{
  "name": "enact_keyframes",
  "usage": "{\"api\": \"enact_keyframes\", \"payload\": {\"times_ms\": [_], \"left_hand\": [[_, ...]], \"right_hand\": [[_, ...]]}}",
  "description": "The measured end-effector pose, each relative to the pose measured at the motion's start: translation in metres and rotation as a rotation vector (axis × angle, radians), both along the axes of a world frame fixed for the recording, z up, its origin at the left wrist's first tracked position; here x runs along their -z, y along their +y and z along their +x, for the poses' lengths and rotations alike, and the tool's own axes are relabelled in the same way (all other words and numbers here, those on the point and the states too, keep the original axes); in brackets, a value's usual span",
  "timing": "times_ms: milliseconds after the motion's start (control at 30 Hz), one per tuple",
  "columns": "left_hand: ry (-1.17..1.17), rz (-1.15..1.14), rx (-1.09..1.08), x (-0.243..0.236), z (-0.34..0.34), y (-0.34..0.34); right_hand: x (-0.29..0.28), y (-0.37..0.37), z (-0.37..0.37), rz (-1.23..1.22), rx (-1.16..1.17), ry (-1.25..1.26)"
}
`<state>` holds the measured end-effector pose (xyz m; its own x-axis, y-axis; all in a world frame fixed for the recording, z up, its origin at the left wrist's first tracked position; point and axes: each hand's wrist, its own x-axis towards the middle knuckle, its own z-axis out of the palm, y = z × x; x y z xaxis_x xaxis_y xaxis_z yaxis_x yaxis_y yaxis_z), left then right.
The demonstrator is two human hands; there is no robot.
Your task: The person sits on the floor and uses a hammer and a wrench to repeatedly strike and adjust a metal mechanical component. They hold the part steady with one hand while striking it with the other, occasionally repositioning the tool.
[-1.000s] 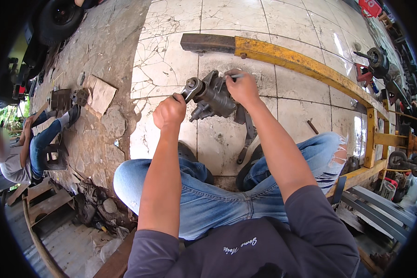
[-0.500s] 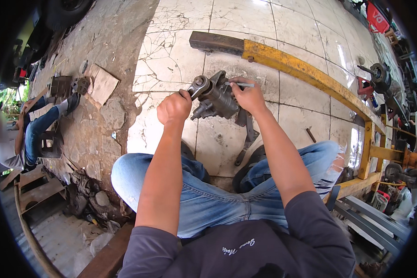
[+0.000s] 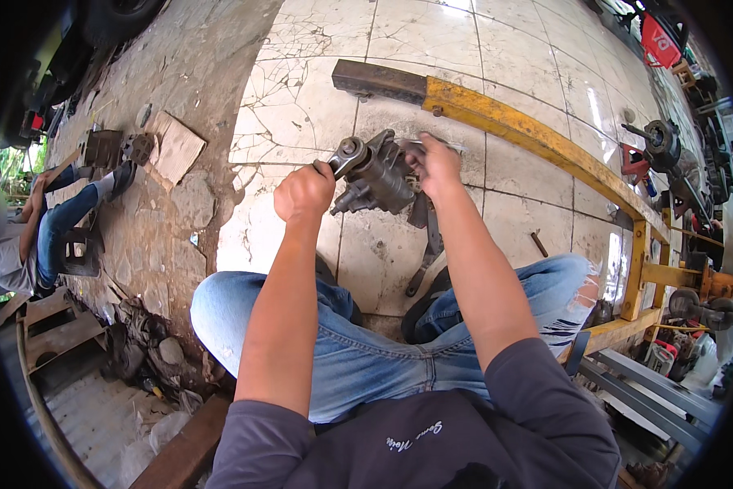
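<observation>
My dark shirt (image 3: 431,440) and faded jeans (image 3: 366,354) are nearest me, my knees spread wide as I sit. Between my feet a flat dark bar (image 3: 434,244) lies on the tiled floor (image 3: 517,216), its upper end close beside a grey metal housing (image 3: 388,181). That housing sits on the tiles in front of me, between my hands. My left hand (image 3: 303,191) is closed in a fist round the metal arm (image 3: 342,162) at the housing's left side. My right hand (image 3: 435,167) is at its other side, fingers curled in on a slim grey tool (image 3: 416,147); blur there keeps me from telling whether the tool touches the housing. A short brown rod (image 3: 539,244) lies off to the right. Farther out, a yellow beam (image 3: 537,151) with a dark end stretches across the tiles, and well to my left are a cardboard piece (image 3: 176,151) and a seated person (image 3: 52,232).
</observation>
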<state>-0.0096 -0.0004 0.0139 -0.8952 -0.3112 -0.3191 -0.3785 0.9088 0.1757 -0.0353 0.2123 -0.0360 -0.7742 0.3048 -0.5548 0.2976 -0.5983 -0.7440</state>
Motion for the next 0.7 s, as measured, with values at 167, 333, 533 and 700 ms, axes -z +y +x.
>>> {"api": "enact_keyframes", "payload": {"times_ms": [167,333,533,700], "left_hand": [[0.058,-0.057,0.003,0.007,0.004,0.000],[0.066,-0.062,0.008,0.007,0.000,0.003],[0.072,-0.093,0.009,0.006,0.002,0.001],[0.050,-0.097,0.013,0.007,0.001,0.001]], "right_hand": [[0.002,0.014,0.024,0.194,-0.117,0.060],[-0.014,-0.009,0.002,0.341,-0.221,0.069],[-0.014,0.010,0.019,0.230,-0.181,0.175],[-0.009,-0.004,0.014,1.111,-0.539,0.278]]}}
